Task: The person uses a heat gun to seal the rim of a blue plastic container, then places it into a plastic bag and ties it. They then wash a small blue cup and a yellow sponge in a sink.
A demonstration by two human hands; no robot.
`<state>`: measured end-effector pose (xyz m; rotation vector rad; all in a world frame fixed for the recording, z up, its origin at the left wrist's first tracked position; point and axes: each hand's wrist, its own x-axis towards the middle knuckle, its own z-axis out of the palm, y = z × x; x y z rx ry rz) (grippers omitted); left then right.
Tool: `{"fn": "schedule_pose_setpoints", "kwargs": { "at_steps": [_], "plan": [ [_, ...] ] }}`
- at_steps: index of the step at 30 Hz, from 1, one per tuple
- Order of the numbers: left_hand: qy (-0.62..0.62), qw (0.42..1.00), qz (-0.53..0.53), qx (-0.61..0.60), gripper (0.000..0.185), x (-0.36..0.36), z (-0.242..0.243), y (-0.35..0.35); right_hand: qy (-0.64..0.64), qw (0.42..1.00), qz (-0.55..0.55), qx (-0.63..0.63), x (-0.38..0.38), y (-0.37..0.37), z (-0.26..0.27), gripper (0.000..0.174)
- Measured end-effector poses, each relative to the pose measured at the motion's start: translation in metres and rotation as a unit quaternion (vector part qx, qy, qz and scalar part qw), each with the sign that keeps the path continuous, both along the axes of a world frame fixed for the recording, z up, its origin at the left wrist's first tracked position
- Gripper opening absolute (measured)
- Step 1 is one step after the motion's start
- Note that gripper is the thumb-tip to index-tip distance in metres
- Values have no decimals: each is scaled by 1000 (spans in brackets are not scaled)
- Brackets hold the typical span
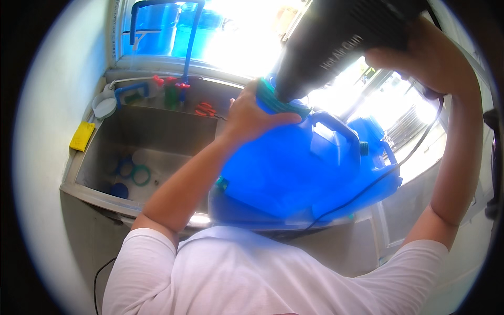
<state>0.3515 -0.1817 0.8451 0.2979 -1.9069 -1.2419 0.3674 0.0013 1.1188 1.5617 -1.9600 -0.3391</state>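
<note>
My right hand (pixel 429 59) holds a black hot air gun (pixel 346 43) high on the right. Its nozzle points down at the top of a large blue plastic water jug (pixel 283 169), over the teal screw ring (pixel 277 100) around the mouth. Against the left side of that ring rests my left hand (pixel 252 118), gripping the neck with the thumb stretched across the front. The jug stands upright on the counter beside the sink, with a moulded handle (pixel 338 130) on its right. Glare and the nozzle hide part of the mouth.
A steel sink (pixel 94 157) on the left contains several rings and discs. Behind it are blue pipes with red-handled valves (pixel 183 85) and orange-handled pliers (pixel 205 109). A yellow sponge (pixel 82 136) sits on the left rim. The black cord (pixel 366 187) crosses before another blue jug (pixel 378 161).
</note>
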Motion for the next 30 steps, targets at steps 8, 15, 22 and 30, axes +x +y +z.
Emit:
{"fn": "schedule_pose_setpoints", "kwargs": {
  "at_steps": [8, 15, 22, 30],
  "plan": [
    [-16, 999, 41, -7, 111, -3, 0, -2, -54, 970, -226, 74, 25, -87, 22, 61],
    [-50, 998, 39, -23, 101, 3, 7, -1, -109, 967, -204, 107, -50, -125, 41, 59],
    [-78, 997, -9, -17, 102, 3, 13, -5, -172, 938, -290, 80, -99, -110, 44, 62],
    [-21, 993, 102, -59, 110, -10, 1, -2, -245, 940, -235, 4, -140, -102, 36, 61]
  ]
}}
